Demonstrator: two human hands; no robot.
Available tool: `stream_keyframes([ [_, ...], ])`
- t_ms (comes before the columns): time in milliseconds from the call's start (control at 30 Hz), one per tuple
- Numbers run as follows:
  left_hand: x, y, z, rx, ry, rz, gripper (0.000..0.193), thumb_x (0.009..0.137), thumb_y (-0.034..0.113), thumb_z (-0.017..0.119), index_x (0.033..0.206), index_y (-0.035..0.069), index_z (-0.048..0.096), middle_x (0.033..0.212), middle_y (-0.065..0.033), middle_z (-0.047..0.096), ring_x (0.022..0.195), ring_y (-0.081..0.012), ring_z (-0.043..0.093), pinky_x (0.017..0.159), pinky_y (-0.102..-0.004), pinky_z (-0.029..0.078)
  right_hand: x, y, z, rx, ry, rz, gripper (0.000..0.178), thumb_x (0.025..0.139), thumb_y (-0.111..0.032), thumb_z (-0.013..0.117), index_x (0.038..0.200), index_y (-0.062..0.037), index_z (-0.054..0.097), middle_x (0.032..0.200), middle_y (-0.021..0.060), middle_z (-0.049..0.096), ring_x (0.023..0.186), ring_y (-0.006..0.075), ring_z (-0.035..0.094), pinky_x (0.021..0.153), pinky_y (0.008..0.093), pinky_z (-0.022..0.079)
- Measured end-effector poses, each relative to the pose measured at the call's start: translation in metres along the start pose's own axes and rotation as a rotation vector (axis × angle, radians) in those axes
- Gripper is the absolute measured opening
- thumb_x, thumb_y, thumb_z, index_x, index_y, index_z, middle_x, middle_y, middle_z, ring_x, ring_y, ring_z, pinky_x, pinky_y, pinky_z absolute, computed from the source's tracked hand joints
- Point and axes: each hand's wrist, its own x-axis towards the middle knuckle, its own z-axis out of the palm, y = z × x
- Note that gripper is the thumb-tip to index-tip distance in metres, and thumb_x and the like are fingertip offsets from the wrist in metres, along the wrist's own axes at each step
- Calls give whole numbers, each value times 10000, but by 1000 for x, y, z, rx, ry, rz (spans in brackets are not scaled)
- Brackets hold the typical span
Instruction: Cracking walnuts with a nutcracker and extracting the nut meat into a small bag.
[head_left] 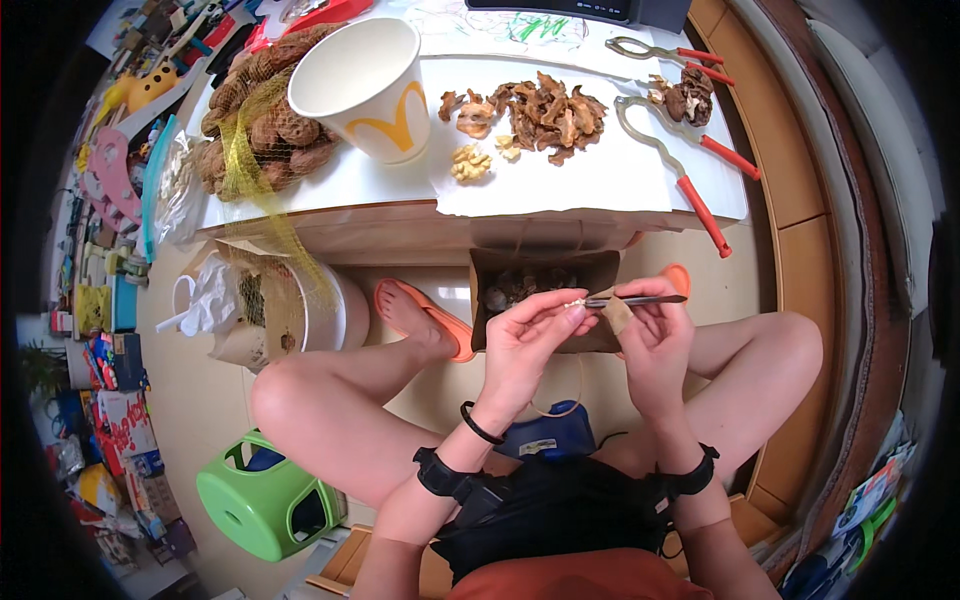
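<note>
Above a cardboard box, both of my hands are held close together. My left hand (pixel 535 335) pinches a small pale piece of walnut kernel (pixel 575 303) between thumb and fingertips. A slender dark pick (pixel 648 299) lies across the fingers of my right hand (pixel 655 345), its tip touching the kernel piece. Something tan, like a strip of tape, wraps a digit of the right hand. On the table ahead are a pale walnut kernel (pixel 470 163) and a pile of brown walnut pieces (pixel 556 115). The open box (pixel 545 262) below holds dark bits, perhaps shells.
A netted bag of walnuts (pixel 285 135) and a white paper cup (pixel 360 85) stand on the table's left. Red-handled nutcrackers (pixel 690 190) and cracked walnuts (pixel 690 97) lie right. A bin (pixel 335 310) with yellow netting and a green stool (pixel 255 500) are on the floor, left.
</note>
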Motion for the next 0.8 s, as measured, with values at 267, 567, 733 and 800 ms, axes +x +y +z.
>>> stream_keyframes([
  [267,-4,0,2,4,20,66,194,804,2,540,992,-43,549,887,-104,605,812,-126,589,739,-214,475,-5,1,5,-68,-1,-113,132,774,59,504,894,20,467,859,91,550,774,128,566,707,227,459],
  [567,-7,2,5,-81,45,-36,201,831,55,520,1006,-36,555,897,-96,607,794,-116,588,734,-215,472,-2,4,3,-329,-33,-337,128,738,70,498,861,39,485,832,111,555,749,181,579,668,261,471],
  [733,-4,0,6,39,16,56,179,839,59,503,983,-38,549,891,-105,605,785,-137,595,749,-235,477,-3,-1,2,-274,-10,-258,116,748,71,486,861,47,481,821,110,547,747,170,577,663,255,471],
  [800,-4,0,6,84,15,64,177,841,53,499,983,-42,544,892,-110,604,786,-139,596,751,-238,477,-3,-3,1,-273,-10,-258,107,757,69,480,862,49,479,823,108,545,751,158,576,660,250,471],
])
